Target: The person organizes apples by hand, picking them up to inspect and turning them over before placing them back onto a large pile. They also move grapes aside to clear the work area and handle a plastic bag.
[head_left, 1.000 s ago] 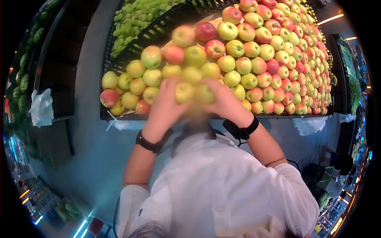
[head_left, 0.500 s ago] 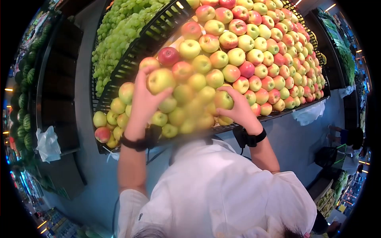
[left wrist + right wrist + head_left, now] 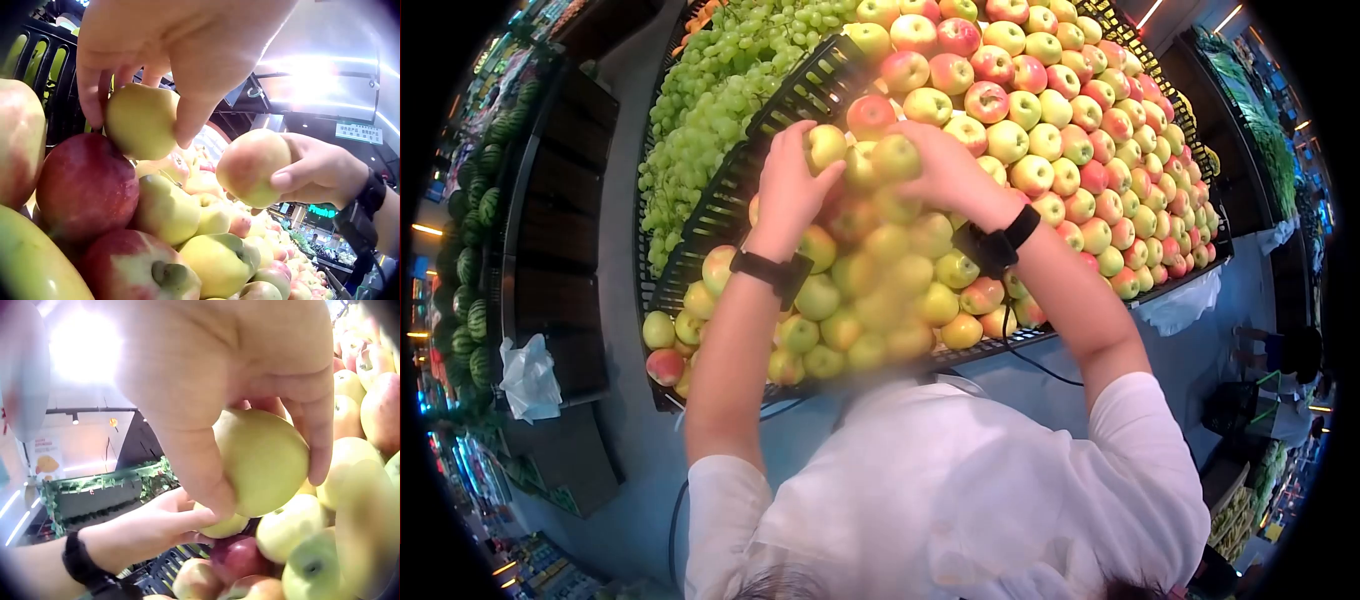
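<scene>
My left hand pinches a yellow-green apple between thumb and fingers, low over the back left of the pile, right beside a dark red apple. Close to it on the right, my right hand grips another yellow apple, with a faint blush showing in the left wrist view. That apple is held above the piled apples, its lower side away from them. In the head view a blurred yellowish patch covers the apples between my forearms.
A black slatted crate wall separates the apples from green grapes on the left. Rows of red-and-yellow apples fill the right side. White plastic bags hang at a stand on the left, near watermelons.
Both hands, each with an apple, have gone from the front edge to the back left of the pile. They spread apart half a second ago and are now close together again.
</scene>
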Demonstrator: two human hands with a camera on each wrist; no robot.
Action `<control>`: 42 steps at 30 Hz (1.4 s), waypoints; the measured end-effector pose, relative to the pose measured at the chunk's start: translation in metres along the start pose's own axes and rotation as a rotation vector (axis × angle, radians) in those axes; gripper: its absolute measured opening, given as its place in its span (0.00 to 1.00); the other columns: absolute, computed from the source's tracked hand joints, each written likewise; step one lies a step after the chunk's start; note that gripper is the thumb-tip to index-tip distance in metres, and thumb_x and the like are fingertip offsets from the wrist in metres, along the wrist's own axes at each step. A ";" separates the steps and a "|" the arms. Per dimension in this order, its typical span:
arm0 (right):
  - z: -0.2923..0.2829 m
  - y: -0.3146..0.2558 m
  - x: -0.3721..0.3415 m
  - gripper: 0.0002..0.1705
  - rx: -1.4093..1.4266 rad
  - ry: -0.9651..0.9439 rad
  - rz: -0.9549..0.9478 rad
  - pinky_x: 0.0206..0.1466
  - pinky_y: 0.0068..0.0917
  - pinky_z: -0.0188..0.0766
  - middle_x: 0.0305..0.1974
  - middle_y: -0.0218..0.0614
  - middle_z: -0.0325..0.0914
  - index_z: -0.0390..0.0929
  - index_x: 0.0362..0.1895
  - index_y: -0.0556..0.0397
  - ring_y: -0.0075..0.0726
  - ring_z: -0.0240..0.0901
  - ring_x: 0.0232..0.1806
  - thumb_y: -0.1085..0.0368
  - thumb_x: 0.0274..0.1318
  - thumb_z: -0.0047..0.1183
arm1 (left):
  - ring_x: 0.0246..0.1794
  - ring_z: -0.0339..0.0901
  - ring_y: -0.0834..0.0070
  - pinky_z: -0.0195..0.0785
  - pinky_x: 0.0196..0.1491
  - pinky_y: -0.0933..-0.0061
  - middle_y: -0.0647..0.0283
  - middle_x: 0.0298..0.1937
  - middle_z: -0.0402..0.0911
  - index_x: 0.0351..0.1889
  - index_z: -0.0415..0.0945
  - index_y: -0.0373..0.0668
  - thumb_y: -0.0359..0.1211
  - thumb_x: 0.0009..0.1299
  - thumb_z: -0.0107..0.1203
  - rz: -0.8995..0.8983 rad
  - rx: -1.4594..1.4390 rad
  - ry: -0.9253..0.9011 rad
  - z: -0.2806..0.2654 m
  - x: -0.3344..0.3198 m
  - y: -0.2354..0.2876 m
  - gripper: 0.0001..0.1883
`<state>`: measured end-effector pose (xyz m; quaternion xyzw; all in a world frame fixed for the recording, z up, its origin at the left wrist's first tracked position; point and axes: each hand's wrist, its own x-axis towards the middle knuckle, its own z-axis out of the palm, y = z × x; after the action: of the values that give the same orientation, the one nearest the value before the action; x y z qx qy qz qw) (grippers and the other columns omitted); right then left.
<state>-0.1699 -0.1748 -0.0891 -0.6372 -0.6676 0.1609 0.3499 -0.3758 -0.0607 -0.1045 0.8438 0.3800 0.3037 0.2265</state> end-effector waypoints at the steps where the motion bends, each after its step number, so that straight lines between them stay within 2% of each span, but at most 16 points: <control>1: -0.003 0.005 0.004 0.38 0.000 0.011 -0.005 0.59 0.38 0.73 0.53 0.45 0.79 0.73 0.60 0.51 0.47 0.77 0.55 0.65 0.40 0.71 | 0.58 0.75 0.51 0.70 0.59 0.58 0.50 0.58 0.75 0.63 0.69 0.44 0.37 0.60 0.70 0.009 -0.007 -0.029 -0.002 -0.001 0.000 0.33; 3: -0.017 -0.001 0.007 0.37 0.073 -0.002 0.043 0.56 0.38 0.74 0.49 0.44 0.81 0.74 0.59 0.50 0.49 0.78 0.52 0.65 0.39 0.71 | 0.56 0.76 0.51 0.72 0.57 0.57 0.52 0.58 0.74 0.64 0.69 0.47 0.35 0.59 0.70 0.015 -0.016 -0.071 -0.005 -0.001 0.000 0.34; 7: -0.018 0.005 0.012 0.37 0.033 -0.038 0.019 0.55 0.37 0.75 0.48 0.44 0.82 0.74 0.59 0.50 0.47 0.79 0.51 0.65 0.39 0.70 | 0.52 0.79 0.50 0.75 0.53 0.58 0.53 0.59 0.73 0.66 0.68 0.49 0.36 0.62 0.69 0.020 0.130 -0.039 0.006 -0.001 0.008 0.34; 10: -0.024 0.002 0.020 0.36 0.007 -0.084 0.048 0.56 0.37 0.75 0.49 0.43 0.82 0.74 0.58 0.50 0.45 0.79 0.51 0.65 0.40 0.70 | 0.52 0.78 0.52 0.75 0.54 0.58 0.54 0.60 0.72 0.66 0.67 0.49 0.37 0.63 0.69 -0.061 0.198 -0.025 0.014 0.002 0.009 0.33; 13: -0.030 0.002 0.026 0.36 -0.007 -0.108 0.070 0.56 0.37 0.74 0.49 0.43 0.82 0.74 0.58 0.51 0.45 0.79 0.52 0.65 0.40 0.71 | 0.51 0.77 0.53 0.74 0.54 0.59 0.55 0.60 0.71 0.66 0.68 0.49 0.36 0.64 0.68 0.041 0.321 0.149 0.021 -0.003 0.008 0.32; 15: -0.035 0.004 0.025 0.36 0.001 -0.105 0.057 0.56 0.37 0.74 0.49 0.42 0.81 0.74 0.58 0.51 0.46 0.79 0.53 0.64 0.39 0.71 | 0.50 0.77 0.53 0.74 0.53 0.59 0.55 0.57 0.71 0.65 0.69 0.49 0.36 0.64 0.67 0.065 0.305 0.149 0.021 -0.001 0.008 0.31; 19: -0.038 0.015 0.027 0.36 0.004 -0.012 0.054 0.57 0.37 0.74 0.49 0.42 0.81 0.73 0.57 0.51 0.47 0.79 0.53 0.63 0.39 0.72 | 0.48 0.77 0.52 0.74 0.51 0.57 0.53 0.52 0.70 0.63 0.70 0.48 0.35 0.64 0.67 0.005 0.264 0.080 0.017 0.005 0.014 0.29; 22: -0.032 0.014 0.031 0.36 -0.107 0.040 0.046 0.57 0.38 0.75 0.50 0.43 0.81 0.73 0.57 0.51 0.47 0.79 0.53 0.61 0.40 0.72 | 0.46 0.78 0.51 0.74 0.50 0.56 0.53 0.50 0.70 0.62 0.70 0.46 0.35 0.63 0.68 -0.046 0.274 0.110 0.027 0.004 0.013 0.29; 25: -0.027 0.018 0.037 0.36 -0.059 0.058 0.045 0.57 0.38 0.75 0.50 0.44 0.81 0.74 0.57 0.51 0.49 0.79 0.54 0.60 0.40 0.72 | 0.46 0.78 0.50 0.75 0.50 0.56 0.53 0.51 0.70 0.63 0.69 0.44 0.34 0.63 0.68 -0.045 0.265 0.138 0.030 0.002 0.014 0.30; 28: -0.030 0.040 0.052 0.36 -0.098 0.263 -0.032 0.57 0.38 0.75 0.49 0.45 0.81 0.74 0.58 0.52 0.48 0.79 0.54 0.59 0.42 0.72 | 0.49 0.78 0.49 0.75 0.51 0.56 0.51 0.54 0.70 0.64 0.68 0.44 0.35 0.65 0.67 -0.091 0.153 0.046 0.019 0.002 0.013 0.30; 29: -0.035 0.043 0.058 0.36 -0.150 0.349 -0.139 0.57 0.37 0.75 0.50 0.45 0.81 0.74 0.58 0.53 0.47 0.79 0.53 0.58 0.43 0.73 | 0.49 0.78 0.49 0.75 0.50 0.55 0.51 0.55 0.70 0.64 0.68 0.45 0.35 0.65 0.67 -0.060 0.167 0.080 0.018 0.001 0.010 0.30; 32: -0.058 0.034 0.074 0.39 -0.075 0.256 -0.054 0.55 0.39 0.74 0.50 0.46 0.79 0.73 0.59 0.53 0.49 0.77 0.54 0.57 0.41 0.74 | 0.48 0.79 0.49 0.75 0.50 0.54 0.51 0.57 0.71 0.65 0.68 0.49 0.37 0.67 0.65 0.006 0.187 0.137 0.019 -0.002 0.003 0.28; 34: -0.064 0.032 0.078 0.38 -0.106 0.279 -0.045 0.55 0.38 0.74 0.50 0.45 0.80 0.73 0.58 0.52 0.48 0.78 0.53 0.56 0.42 0.74 | 0.47 0.80 0.49 0.75 0.49 0.54 0.52 0.56 0.72 0.65 0.69 0.52 0.37 0.68 0.63 0.010 0.159 0.117 0.021 -0.003 0.003 0.27; 38: -0.073 0.038 0.069 0.35 -0.176 0.230 -0.020 0.56 0.37 0.75 0.50 0.43 0.81 0.73 0.57 0.50 0.46 0.79 0.53 0.55 0.44 0.73 | 0.44 0.80 0.50 0.76 0.47 0.54 0.56 0.52 0.74 0.63 0.70 0.56 0.37 0.70 0.62 -0.071 0.157 0.029 0.013 0.001 0.012 0.24; 40: -0.073 0.039 0.063 0.36 -0.194 0.193 -0.061 0.56 0.38 0.75 0.49 0.43 0.81 0.73 0.57 0.50 0.46 0.79 0.53 0.56 0.43 0.73 | 0.41 0.81 0.51 0.77 0.42 0.55 0.54 0.50 0.73 0.60 0.70 0.52 0.34 0.68 0.63 -0.026 0.227 0.035 0.014 0.001 0.010 0.23; 42: -0.071 0.039 0.061 0.35 -0.181 0.188 -0.029 0.56 0.38 0.74 0.48 0.43 0.81 0.74 0.56 0.50 0.47 0.78 0.53 0.56 0.42 0.73 | 0.40 0.81 0.51 0.77 0.41 0.55 0.54 0.51 0.73 0.60 0.70 0.52 0.35 0.68 0.63 -0.019 0.268 0.045 0.018 0.000 0.011 0.22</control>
<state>-0.0896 -0.1271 -0.0493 -0.6688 -0.6528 0.0346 0.3542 -0.3577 -0.0700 -0.1103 0.8558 0.4303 0.2669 0.1060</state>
